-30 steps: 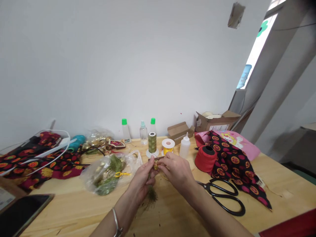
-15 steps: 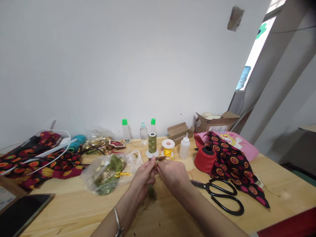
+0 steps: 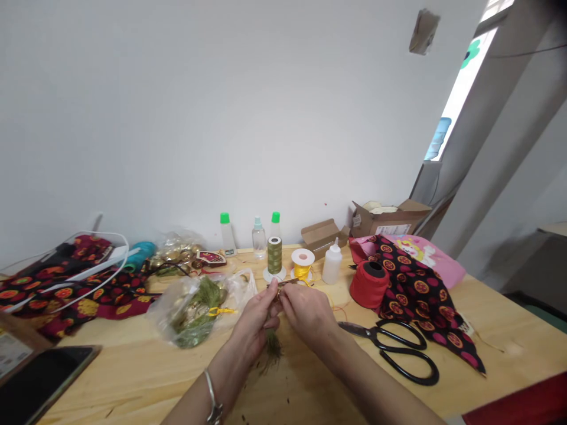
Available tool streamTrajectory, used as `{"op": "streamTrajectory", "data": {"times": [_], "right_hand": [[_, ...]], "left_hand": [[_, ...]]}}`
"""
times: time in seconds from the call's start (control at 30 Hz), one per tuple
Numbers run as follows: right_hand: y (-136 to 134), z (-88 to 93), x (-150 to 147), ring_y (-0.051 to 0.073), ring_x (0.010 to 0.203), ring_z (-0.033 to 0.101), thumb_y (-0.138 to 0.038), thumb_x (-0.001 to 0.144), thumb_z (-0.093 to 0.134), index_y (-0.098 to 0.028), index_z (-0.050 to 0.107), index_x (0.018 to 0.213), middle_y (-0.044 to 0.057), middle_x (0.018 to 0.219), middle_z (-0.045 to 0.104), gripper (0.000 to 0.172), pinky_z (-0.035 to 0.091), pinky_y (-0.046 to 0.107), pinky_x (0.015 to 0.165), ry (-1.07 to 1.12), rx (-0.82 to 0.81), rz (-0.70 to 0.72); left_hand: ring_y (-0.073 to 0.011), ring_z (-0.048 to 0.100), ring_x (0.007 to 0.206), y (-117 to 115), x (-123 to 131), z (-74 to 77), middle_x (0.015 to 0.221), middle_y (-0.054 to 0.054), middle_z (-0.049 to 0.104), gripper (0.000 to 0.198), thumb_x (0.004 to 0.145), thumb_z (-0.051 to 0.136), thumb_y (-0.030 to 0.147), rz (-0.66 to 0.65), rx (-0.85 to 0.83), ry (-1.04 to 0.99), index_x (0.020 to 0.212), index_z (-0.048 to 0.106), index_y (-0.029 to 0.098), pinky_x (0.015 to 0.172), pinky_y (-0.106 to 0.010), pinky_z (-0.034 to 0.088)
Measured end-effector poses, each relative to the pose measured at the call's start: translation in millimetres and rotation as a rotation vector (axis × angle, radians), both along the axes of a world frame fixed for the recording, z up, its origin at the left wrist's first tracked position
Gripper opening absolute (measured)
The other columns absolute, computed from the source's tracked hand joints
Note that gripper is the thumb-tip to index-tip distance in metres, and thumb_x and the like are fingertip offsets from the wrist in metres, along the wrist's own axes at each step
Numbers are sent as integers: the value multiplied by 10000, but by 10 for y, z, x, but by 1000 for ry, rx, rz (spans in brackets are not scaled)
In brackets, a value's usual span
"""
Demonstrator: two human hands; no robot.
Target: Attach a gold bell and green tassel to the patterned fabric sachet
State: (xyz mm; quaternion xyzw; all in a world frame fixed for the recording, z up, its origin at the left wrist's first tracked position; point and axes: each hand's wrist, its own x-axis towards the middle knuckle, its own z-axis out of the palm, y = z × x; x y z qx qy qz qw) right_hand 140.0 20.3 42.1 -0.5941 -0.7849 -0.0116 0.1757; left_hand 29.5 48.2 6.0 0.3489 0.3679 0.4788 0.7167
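Observation:
My left hand (image 3: pixel 253 321) is closed around a green thread tassel (image 3: pixel 273 344), whose loose strands hang below the fingers. Its thumb points up beside the fingertips of my right hand (image 3: pixel 308 307). That hand is bent over in a pinch at the tassel's top, where a small gold-coloured bit shows; what exactly it grips is hidden. A thin dark strip (image 3: pixel 290 282) sticks out above the fingertips. Just behind stand a spool of olive thread (image 3: pixel 274 257) and a spool of yellow cord (image 3: pixel 302 268).
Black-handled scissors (image 3: pixel 401 348) lie at right, near a red thread cone (image 3: pixel 369 285) and patterned cloth (image 3: pixel 416 289). A squeeze bottle (image 3: pixel 332 264) stands behind. At left are a plastic bag with green tassels (image 3: pixel 190 313) and a phone (image 3: pixel 44 381). Cardboard boxes (image 3: pixel 390 221) stand against the wall.
The right hand's fingers have shifted slightly at the tassel's top. Both hands stay together in the same place; the whole view has moved very little.

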Motion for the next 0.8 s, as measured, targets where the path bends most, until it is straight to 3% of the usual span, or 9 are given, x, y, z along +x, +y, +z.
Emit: {"op": "streamTrajectory", "data": {"times": [0.17, 0.33, 0.5, 0.6, 0.8], "right_hand": [[28, -112, 42, 98, 543, 520, -208, 802, 446, -190, 601, 664, -17, 598, 617, 208, 259, 206, 481, 240, 43, 25], [89, -225, 68, 66, 420, 379, -205, 754, 479, -168, 604, 614, -60, 446, 477, 191, 256, 167, 430, 595, -69, 76], [107, -288, 49, 70, 431, 422, -221, 763, 461, -150, 619, 676, -42, 481, 524, 194, 295, 148, 411, 829, -168, 95], [85, -273, 47, 74, 426, 421, -220, 762, 463, -161, 623, 662, -45, 465, 521, 198, 279, 156, 410, 738, -122, 53], [-4, -156, 65, 87, 511, 495, -178, 761, 465, -197, 603, 594, -30, 551, 604, 217, 236, 202, 471, 302, 76, -18]], "left_hand": [[-20, 206, 386, 3, -3, -15, 489, 70, 390, 334, 621, 674, 418, -4, 3, -6, 588, 494, 139, 330, -140, 108], [-22, 218, 391, -10, -2, -7, 496, 76, 379, 299, 627, 678, 385, 4, 3, -23, 613, 499, 146, 323, -130, 112], [-22, 241, 396, -15, 1, -2, 511, 69, 397, 307, 642, 665, 403, 1, 2, -37, 637, 507, 140, 323, -125, 130], [-23, 251, 396, -10, -2, -6, 515, 66, 403, 337, 639, 656, 442, 7, 0, -42, 653, 514, 137, 320, -126, 132], [-22, 269, 393, -13, -15, -1, 509, 65, 412, 336, 645, 653, 448, 3, 9, -42, 670, 535, 135, 324, -125, 143]]}}
